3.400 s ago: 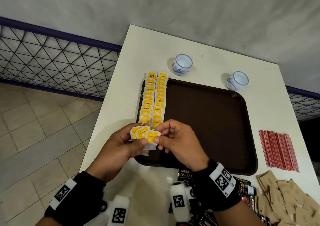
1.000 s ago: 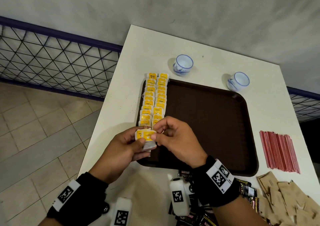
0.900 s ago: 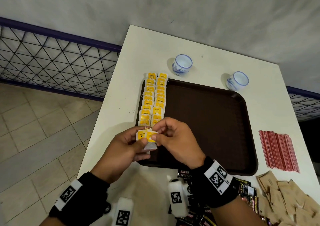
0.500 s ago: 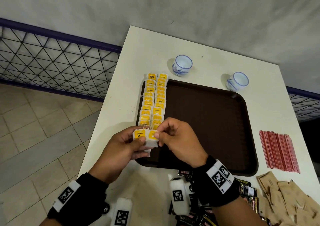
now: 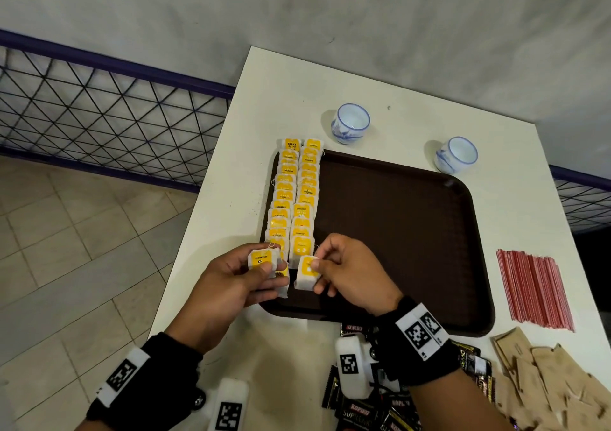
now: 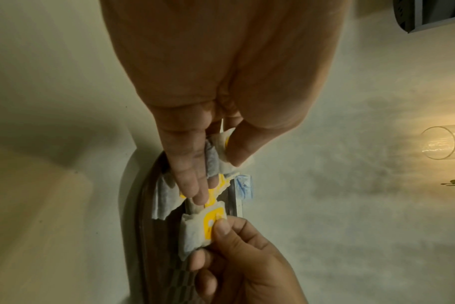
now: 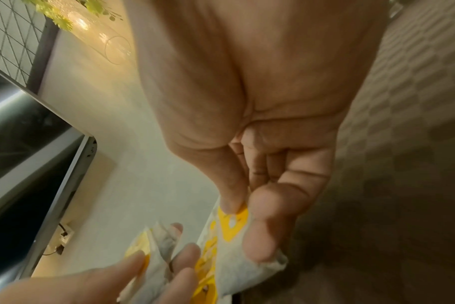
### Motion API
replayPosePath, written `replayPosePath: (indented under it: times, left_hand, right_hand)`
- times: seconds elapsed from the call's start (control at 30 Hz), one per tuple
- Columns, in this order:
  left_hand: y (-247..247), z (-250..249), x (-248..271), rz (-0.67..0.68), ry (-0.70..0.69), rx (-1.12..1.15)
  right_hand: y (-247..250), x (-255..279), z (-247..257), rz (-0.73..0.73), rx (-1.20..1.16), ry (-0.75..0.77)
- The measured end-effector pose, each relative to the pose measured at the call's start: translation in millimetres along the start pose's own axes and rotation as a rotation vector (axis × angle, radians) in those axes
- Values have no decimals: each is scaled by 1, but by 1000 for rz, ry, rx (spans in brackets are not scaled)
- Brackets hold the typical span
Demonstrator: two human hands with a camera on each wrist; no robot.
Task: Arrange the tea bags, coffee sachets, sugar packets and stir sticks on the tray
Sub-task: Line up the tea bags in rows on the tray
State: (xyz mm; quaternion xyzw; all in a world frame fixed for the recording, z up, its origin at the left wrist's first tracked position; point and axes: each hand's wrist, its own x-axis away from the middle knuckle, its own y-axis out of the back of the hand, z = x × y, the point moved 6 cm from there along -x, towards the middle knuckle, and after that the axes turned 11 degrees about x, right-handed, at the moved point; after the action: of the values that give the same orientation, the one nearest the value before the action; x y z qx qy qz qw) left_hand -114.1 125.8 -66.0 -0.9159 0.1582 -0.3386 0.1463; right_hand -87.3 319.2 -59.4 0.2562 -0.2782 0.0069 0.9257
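Two rows of yellow-tagged tea bags run down the left side of the dark brown tray. My left hand holds a small stack of tea bags between thumb and fingers at the tray's near-left corner. Just to the right, my right hand pinches a single tea bag above the near end of the right row. In the left wrist view the left hand's fingers press the stack, and the right hand pinches its tea bag.
Two blue-and-white cups stand beyond the tray. Red stir sticks lie right of it. Brown sugar packets and black coffee sachets are piled at the table's near right. A wire fence and tiled floor lie left.
My right hand has drawn one tea bag off the left hand's stack and moved it a little right, so the two hands now hold separate bags.
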Motion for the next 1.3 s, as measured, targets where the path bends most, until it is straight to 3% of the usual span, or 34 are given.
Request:
replayPosePath:
  times: [0.47, 0.73, 0.87, 0.93, 1.1, 1.3]
  left_hand:
    - [-3, 1, 4, 50, -16, -28]
    - [-6, -1, 5, 117, -133, -187]
    - [-13, -3, 6, 176, -227, -366]
    - [-17, -3, 8, 211, -259, -455]
    - [-24, -5, 11, 220, -308, -592]
    - [-22, -3, 8, 205, -290, -542]
  right_hand:
    - [-4, -17, 9, -120, 71, -18]
    - [6, -8, 16, -242, 171, 16]
    - [-2, 4, 23, -21, -156, -31]
    - [-6, 8, 23, 76, -202, -44]
    - [-12, 14, 23, 156, -198, -38]
    - [-14, 17, 28, 168, -188, -14]
